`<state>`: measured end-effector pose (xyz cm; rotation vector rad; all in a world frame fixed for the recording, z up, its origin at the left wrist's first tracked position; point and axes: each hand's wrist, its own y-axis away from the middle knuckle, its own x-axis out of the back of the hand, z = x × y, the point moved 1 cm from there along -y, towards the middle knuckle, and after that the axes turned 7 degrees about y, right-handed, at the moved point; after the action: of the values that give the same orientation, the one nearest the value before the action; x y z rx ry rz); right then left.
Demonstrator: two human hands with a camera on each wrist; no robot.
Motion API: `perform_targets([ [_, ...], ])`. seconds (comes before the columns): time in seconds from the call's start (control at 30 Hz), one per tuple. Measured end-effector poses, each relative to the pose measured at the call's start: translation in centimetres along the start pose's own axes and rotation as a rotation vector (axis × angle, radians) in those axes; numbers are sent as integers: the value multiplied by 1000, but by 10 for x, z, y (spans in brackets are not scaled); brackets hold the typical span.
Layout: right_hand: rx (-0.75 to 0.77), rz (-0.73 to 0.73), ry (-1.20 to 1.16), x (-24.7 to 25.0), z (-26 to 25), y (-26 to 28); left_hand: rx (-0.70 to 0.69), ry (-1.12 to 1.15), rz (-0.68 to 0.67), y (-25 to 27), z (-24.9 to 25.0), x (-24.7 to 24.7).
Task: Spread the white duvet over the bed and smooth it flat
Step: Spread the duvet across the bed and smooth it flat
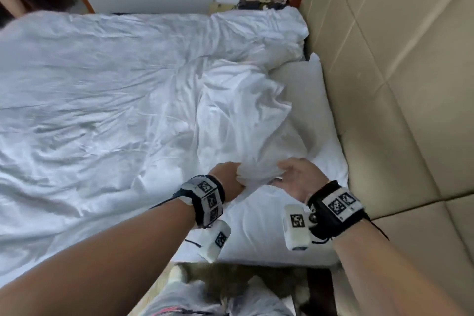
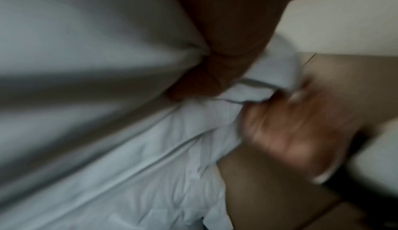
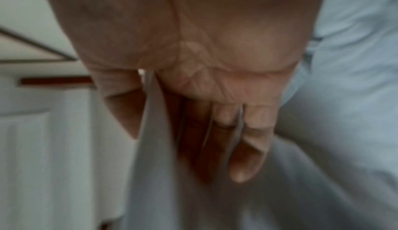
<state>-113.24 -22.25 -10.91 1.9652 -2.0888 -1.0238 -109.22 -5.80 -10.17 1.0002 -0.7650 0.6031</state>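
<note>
Head view: left hand [image 1: 227,174] and right hand [image 1: 298,178] both clutch one bunched corner of the white duvet [image 1: 243,110], whose ridge runs toward 12 o'clock; its bulk lies at 10 o'clock

The white duvet [image 1: 102,90] lies wrinkled over the bed. Near the padded headboard [image 1: 400,59] on the right, the left hand [image 1: 227,178] and the right hand [image 1: 298,178] both grip one bunched corner, lifted above the pillow [image 1: 315,115].
</note>
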Motion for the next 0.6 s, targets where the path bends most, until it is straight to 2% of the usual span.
perform_targets([
  [0.13, -208, 370, -65, 59, 28, -14, -110, -1, -77, 12, 7, 17],
  [0.2, -266, 461, -134, 72, 50, -29, -154, 4, -147, 23, 4, 22],
  [0.27, -290, 498, -236, 58, 52, -31, -203, 57, -201, 34, -7, 27],
  [0.37, -241, 493, -281, 39, 41, -45, -261, 121, -330, 46, -30, 31],
  [0.5, -122, 555, -198, 25, -6, -51, -253, 192, -615, 33, -58, 41],
  [0.53, -71, 603, -177, 27, -22, -47, -224, 217, -654, 20, -65, 44],
  [0.6, 50, 643, -131, 34, -56, -26, -131, 334, -603, -13, -74, 48],
])
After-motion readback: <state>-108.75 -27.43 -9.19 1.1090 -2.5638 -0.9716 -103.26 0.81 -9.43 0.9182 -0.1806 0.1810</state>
